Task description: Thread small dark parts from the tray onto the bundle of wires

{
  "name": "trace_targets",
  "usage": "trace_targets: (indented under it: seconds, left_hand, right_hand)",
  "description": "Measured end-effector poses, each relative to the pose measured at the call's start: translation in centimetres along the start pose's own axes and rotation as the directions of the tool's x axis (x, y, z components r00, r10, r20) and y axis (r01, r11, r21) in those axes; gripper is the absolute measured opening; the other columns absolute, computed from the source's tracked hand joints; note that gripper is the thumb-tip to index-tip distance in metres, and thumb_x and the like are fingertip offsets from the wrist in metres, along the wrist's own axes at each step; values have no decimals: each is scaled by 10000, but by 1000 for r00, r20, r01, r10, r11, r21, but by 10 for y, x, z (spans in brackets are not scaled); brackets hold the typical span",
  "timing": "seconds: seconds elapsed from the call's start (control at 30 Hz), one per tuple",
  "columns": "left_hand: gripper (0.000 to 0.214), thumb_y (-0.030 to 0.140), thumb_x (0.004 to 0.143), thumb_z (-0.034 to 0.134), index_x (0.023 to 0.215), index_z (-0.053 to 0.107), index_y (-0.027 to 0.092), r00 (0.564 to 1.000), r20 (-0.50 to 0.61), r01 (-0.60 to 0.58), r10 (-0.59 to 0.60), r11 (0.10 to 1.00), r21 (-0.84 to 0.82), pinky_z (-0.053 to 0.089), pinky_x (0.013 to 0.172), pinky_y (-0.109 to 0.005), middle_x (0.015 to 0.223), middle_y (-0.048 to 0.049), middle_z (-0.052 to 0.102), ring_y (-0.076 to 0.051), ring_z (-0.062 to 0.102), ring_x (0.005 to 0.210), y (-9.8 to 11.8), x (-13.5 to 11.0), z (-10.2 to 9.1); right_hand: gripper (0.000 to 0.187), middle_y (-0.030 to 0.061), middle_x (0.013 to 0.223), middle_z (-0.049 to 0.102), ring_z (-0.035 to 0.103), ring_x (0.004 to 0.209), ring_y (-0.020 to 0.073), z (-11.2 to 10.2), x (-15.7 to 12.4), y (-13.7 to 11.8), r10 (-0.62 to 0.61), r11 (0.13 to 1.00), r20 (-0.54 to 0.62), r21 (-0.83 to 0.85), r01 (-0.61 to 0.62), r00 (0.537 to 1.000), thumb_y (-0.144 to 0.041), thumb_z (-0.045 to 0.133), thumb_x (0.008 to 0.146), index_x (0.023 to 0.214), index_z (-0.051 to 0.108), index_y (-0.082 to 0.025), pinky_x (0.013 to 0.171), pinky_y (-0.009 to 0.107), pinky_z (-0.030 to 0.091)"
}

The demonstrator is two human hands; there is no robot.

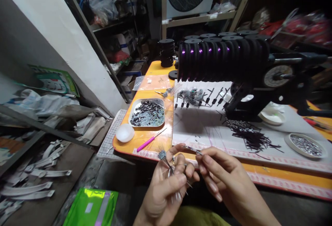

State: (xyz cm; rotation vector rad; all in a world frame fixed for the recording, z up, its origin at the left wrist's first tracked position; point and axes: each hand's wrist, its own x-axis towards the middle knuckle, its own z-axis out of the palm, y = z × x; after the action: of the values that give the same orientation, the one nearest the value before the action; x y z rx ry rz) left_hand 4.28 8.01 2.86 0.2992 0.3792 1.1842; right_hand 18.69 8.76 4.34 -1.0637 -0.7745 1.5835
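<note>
Holding a bundle (169,170) of thin, wire-legged parts, the left hand (166,189) is closed around it, fingers curled and thumb across, just below the near edge of the desk (155,68). The right hand (224,181) sits just beside it, thumb and forefinger pinched together on a thin metal pin (193,149) whose tip points toward the left hand's fingertips. Both hands hover in front of the desk, not resting on it. On the desk near the left hand lie a pink tool (149,142), a white dome (125,132) and a tray (135,107) of small dark parts. Farther back a row of black discs (223,60) stands on a machine above a white sheet (202,129), with a heap of black strips (249,136) and a dish (286,138) of silvery bits to the right.
</note>
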Motion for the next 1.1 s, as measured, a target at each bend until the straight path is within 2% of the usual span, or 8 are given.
trace_targets:
  seconds: [0.17,0.33,0.47,0.6,0.7,0.87,1.0,1.1]
  left_hand:
    - [299,-25,736,680,1011,731,81,996,-70,61,-62,998,-19,507,679,-239,668,-14,568,-126,590,694,0,2,1]
    - [31,49,753,743,782,753,42,972,-230,26,-44,996,-81,495,545,-192,624,-37,613,-103,578,593,1,7,3]
    - [169,171,799,765,847,764,9,968,-247,3,-39,990,-143,451,483,-157,469,35,477,-74,517,511,-1,8,6]
    - [308,267,735,829,948,776,51,963,-263,-69,59,997,-27,496,533,-161,658,-59,672,-94,599,591,-6,8,9]
    - [314,264,703,853,957,785,93,943,-307,-125,130,992,36,510,573,-139,655,-37,683,-62,591,565,-7,7,9]
    - [136,273,704,849,714,785,154,920,-317,-186,232,968,169,463,509,-98,595,3,641,-29,539,506,-4,5,2]
    - [118,267,702,849,730,786,170,902,-315,-210,295,938,277,472,525,-112,660,-1,670,-43,564,542,-1,6,-2]
    - [133,275,689,856,741,789,173,908,-312,-183,280,935,305,488,553,-126,724,-15,693,-73,614,618,0,7,-2]
  right_hand:
    - [300,-28,619,580,423,373,-1,-2,1,3,-27,1000,-5,-15,27,1000,-442,785,765,763,684,-159,332,85,316]
    - [259,-18,631,601,430,376,11,-6,2,11,-69,997,94,-36,73,993,-435,741,817,803,689,-181,326,96,319]
    - [282,-22,625,593,423,394,10,0,-4,11,-52,998,29,-46,53,998,-446,758,796,781,684,-174,347,100,313]
    - [301,-10,628,603,430,413,25,8,-8,11,-75,992,14,-103,77,997,-469,743,800,784,682,-175,363,119,318]
    - [301,-20,637,575,422,417,28,10,-10,14,-81,985,26,-148,84,996,-476,720,818,781,676,-180,376,134,313]
    - [254,-9,701,571,442,478,60,7,-9,13,-85,944,198,-298,143,976,-431,615,909,848,663,-189,418,173,341]
    - [193,9,809,644,586,699,121,6,-5,3,-161,834,373,-443,328,914,-326,500,977,912,649,-223,638,210,451]
    - [194,2,841,668,626,804,141,8,-4,-2,-194,754,422,-514,410,886,-258,474,976,874,636,-227,743,219,448]
